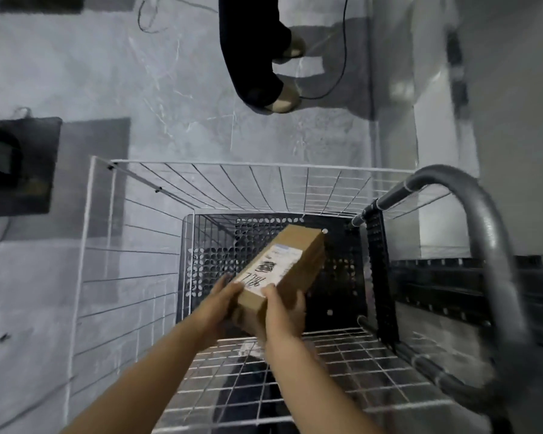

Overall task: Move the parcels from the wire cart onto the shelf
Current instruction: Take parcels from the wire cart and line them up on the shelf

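My left hand (pixel 223 300) and right hand (pixel 282 311) grip one cardboard parcel (pixel 282 270) above the wire cart (pixel 145 233), fingers curled around its near end.

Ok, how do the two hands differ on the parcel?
The left hand is on the parcel's left edge, thumb next to the label. The right hand sits further right, thumb on top. The right hand's fingers show curled round the parcel's right side, while the left hand's fingers are mostly hidden beneath it. Both grip its near end, holding it tilted inside the cart.
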`<state>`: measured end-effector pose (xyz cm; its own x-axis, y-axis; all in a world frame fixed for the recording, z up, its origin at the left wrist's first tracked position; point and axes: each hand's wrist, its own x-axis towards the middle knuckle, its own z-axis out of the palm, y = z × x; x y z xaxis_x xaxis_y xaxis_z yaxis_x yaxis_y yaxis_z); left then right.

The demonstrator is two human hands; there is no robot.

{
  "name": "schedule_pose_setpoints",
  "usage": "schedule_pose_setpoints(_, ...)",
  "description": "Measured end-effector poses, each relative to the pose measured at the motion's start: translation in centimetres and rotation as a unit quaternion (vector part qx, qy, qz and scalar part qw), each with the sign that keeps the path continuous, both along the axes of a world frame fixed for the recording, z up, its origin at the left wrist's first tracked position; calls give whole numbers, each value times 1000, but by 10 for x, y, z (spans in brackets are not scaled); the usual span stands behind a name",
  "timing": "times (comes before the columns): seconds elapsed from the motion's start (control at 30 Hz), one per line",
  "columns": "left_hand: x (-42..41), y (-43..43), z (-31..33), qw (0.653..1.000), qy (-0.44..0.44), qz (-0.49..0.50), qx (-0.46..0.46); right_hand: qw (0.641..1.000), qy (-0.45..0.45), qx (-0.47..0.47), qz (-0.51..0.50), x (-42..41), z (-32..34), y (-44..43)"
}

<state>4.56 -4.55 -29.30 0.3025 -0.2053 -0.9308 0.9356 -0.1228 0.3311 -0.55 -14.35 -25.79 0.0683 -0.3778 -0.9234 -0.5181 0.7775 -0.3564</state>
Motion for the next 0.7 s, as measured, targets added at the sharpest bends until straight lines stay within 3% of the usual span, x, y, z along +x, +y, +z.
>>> schedule_pose_setpoints(0.17, 4, 23, 98, 998, -26, 27, -41, 995, -73, 68, -1, -17, 77, 5)
schedule_pose_setpoints(0.37, -6, 23, 228, 986, -134, -27, -98, 974, -203, 5, 101, -27, 191, -5)
schedule_pose_setpoints(0.53, -13, 29, 328, 957, -260, -82, -103, 915, -309, -76, 249, -27, 278, -14)
schedule_pose_setpoints(0.7, -16, 41, 395, 931, -340, -77, -109, 850, -340, -136, 380, -19, 349, -20)
